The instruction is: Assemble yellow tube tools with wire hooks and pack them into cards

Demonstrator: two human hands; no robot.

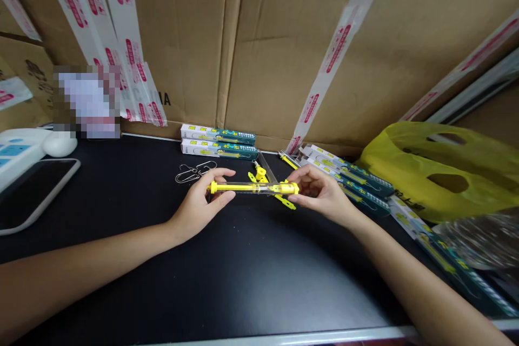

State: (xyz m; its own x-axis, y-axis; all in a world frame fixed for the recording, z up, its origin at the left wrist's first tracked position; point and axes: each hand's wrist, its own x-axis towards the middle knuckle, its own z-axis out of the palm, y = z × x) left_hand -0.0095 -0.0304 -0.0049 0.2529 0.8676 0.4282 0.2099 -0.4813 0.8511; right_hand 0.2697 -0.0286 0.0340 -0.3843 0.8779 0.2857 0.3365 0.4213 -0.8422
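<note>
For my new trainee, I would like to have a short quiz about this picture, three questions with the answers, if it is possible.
1. True or false: the left hand and the right hand hold the same clear tube, one near each end.

2. Choose one. What lies at the far left, beside the white device?
A) a yellow plastic bag
B) a phone
C) a printed box

3. Fill in the missing word: the bent metal wires lie on the ____ tabletop.

Key: 1. True. 2. B. 3. black.
</note>
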